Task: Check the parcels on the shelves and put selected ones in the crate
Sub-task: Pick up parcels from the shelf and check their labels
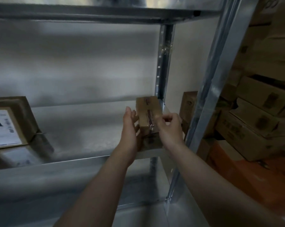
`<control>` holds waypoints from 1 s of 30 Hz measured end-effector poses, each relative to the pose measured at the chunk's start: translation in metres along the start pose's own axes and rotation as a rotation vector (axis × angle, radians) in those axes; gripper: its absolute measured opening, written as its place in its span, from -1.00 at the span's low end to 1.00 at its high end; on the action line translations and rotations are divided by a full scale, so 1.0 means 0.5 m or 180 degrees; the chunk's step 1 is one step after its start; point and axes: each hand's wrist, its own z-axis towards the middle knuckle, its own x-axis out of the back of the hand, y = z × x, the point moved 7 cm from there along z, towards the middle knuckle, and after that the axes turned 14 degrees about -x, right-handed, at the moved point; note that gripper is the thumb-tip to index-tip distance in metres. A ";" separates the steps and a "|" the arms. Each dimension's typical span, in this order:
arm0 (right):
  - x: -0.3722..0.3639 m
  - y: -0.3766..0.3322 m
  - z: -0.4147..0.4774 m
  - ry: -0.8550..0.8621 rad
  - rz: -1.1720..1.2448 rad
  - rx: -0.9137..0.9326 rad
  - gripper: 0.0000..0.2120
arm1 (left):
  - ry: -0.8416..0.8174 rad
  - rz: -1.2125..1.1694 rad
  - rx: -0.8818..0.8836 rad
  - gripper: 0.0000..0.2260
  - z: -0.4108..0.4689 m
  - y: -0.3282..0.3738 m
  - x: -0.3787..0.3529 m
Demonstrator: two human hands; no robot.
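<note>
Nearest to me, two bare forearms reach up and away, and the hands meet on one thing. My left hand (130, 126) lies with straight fingers flat along the left side of the small brown cardboard parcel (147, 112), palm turned in to it, pressing rather than clasping. My right hand (169, 126) has its fingers curled, and they seem to pinch the parcel's right edge near the clear tape that runs down its top, though blur keeps me from being sure how firm that hold is. So the parcel sits directly between the two sets of fingers, touching both, with neither hand clearly nearer. Its long axis runs away from me, from my wrists towards the back wall, and its far end stands beyond my fingertips. It rests on, or just above, the right end of the galvanised steel shelf (82, 131); I cannot tell which. I judge the coming move to be a draw straight back along that long axis, towards me, to read it. Well off beyond my left fingers lies a flat brown parcel with a white label (9, 125). Past my right fingers, outside the shelf's post, stand stacked brown cartons (256, 112). The crate is not in view.
</note>
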 end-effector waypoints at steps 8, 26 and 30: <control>-0.050 0.031 -0.071 -0.0374 0.0385 0.0328 -0.57 | 0.0186 0.0223 -0.0152 -0.37 -0.041 0.023 0.085; -0.019 0.044 -0.128 -0.0193 0.0560 0.0412 -0.67 | 0.0339 0.0376 -0.0408 -0.68 -0.072 0.016 0.058; -0.024 0.044 -0.135 -0.0275 0.0578 0.0269 -0.56 | 0.0367 0.0300 -0.0435 -0.58 -0.071 0.024 0.067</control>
